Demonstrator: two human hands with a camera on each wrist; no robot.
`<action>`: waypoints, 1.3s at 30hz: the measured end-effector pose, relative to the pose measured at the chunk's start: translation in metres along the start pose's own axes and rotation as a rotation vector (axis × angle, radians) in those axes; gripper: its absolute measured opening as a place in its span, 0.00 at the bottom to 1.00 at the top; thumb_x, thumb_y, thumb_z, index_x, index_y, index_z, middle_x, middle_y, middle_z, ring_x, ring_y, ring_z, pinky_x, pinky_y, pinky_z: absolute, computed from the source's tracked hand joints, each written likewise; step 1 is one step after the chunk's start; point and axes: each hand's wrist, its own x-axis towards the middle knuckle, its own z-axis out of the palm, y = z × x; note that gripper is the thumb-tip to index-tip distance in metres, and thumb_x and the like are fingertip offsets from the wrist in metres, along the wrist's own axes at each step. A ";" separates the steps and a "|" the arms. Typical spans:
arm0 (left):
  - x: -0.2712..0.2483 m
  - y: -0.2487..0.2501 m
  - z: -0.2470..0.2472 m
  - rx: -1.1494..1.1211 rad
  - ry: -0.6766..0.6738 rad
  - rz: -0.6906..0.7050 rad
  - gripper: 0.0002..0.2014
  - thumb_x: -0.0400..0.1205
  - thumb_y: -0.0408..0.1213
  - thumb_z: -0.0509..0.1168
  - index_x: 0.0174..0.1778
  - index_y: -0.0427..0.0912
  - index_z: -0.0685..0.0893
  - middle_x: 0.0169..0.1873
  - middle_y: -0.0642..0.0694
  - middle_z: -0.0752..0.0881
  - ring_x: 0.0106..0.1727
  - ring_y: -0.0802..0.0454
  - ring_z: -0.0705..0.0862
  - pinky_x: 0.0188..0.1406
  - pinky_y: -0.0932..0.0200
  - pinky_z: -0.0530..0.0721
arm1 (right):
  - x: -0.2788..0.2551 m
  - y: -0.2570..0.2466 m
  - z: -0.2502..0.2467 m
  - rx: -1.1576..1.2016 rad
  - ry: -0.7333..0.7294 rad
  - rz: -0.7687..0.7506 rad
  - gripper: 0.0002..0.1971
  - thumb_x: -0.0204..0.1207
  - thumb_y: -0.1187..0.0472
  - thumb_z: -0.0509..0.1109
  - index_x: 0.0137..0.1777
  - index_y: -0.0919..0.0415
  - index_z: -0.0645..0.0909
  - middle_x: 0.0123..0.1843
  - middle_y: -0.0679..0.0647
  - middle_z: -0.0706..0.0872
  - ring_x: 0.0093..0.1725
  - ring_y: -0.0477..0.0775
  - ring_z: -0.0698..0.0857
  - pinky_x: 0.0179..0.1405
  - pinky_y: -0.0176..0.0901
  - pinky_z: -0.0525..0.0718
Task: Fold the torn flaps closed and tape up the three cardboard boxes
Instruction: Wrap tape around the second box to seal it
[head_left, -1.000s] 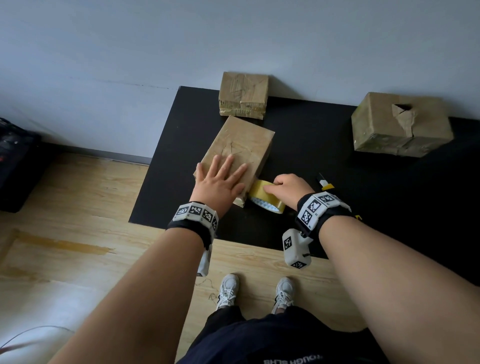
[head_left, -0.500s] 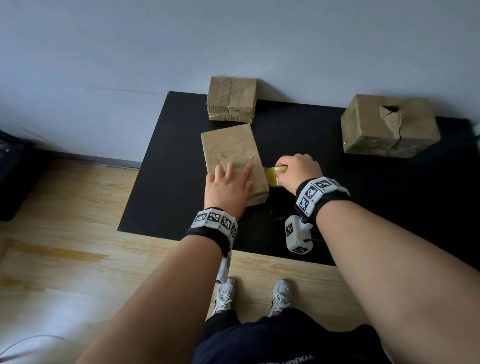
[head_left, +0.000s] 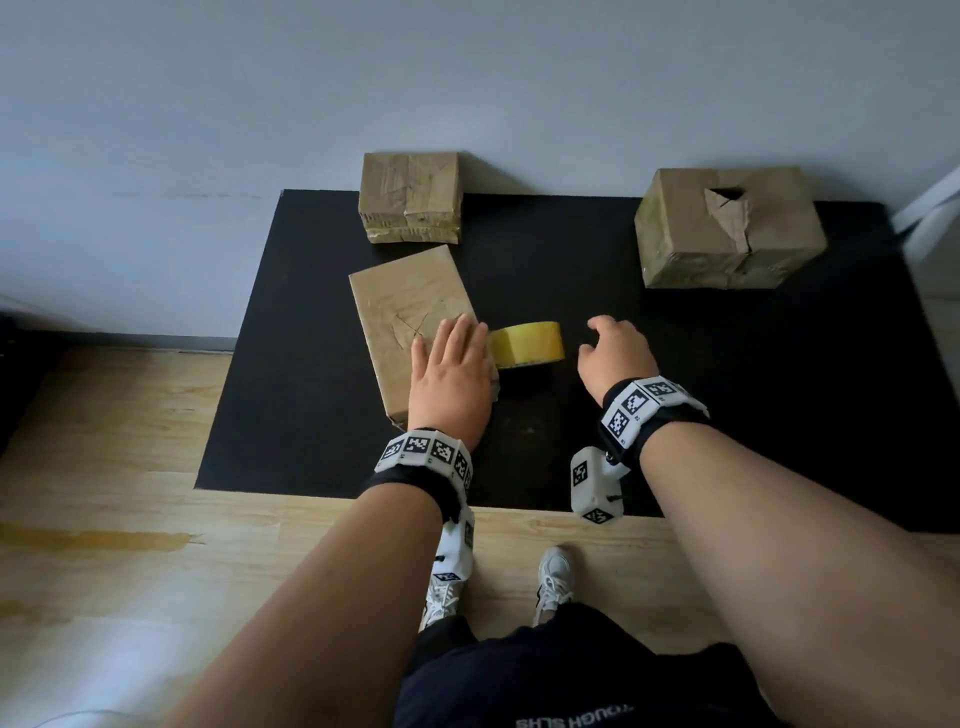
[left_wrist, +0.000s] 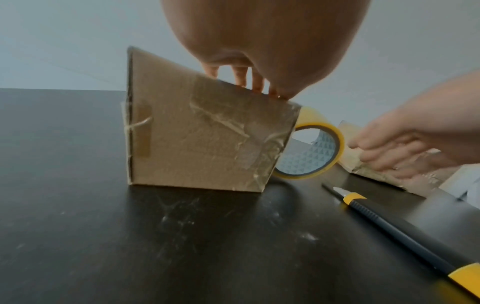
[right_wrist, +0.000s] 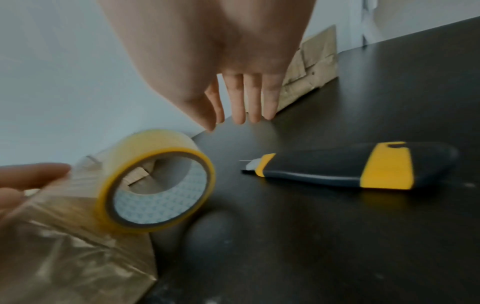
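Released by the right hand (head_left: 615, 358), which now hovers with fingers loosely spread, the tape roll (head_left: 525, 344) stands on edge (strip still attached) against the near box (head_left: 410, 317). Left hand (head_left: 451, 376) presses flat on that box, on the black mat (head_left: 675, 395).

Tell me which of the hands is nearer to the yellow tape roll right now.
Left. The left hand lies flat on the near box, right beside the tape roll; the right hand hovers clear of its other side.
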 end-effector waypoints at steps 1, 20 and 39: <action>0.000 0.000 0.002 -0.013 0.009 -0.005 0.24 0.91 0.44 0.44 0.85 0.49 0.55 0.85 0.50 0.53 0.86 0.51 0.45 0.84 0.43 0.40 | -0.002 0.007 0.002 -0.033 -0.015 0.032 0.21 0.83 0.59 0.64 0.76 0.56 0.72 0.72 0.60 0.75 0.71 0.62 0.75 0.56 0.51 0.77; 0.004 -0.002 0.003 -0.078 0.123 -0.039 0.22 0.88 0.43 0.53 0.80 0.51 0.70 0.82 0.52 0.66 0.84 0.53 0.57 0.83 0.46 0.50 | 0.000 0.025 0.019 -0.079 -0.189 0.206 0.24 0.83 0.56 0.63 0.76 0.63 0.67 0.72 0.64 0.71 0.67 0.66 0.79 0.48 0.53 0.76; 0.010 -0.018 -0.020 -0.017 -0.249 0.073 0.28 0.89 0.36 0.51 0.86 0.45 0.51 0.86 0.49 0.48 0.86 0.46 0.44 0.83 0.49 0.45 | -0.054 -0.042 0.013 0.171 -0.397 -0.063 0.34 0.81 0.57 0.56 0.82 0.26 0.51 0.64 0.64 0.82 0.30 0.61 0.90 0.23 0.42 0.86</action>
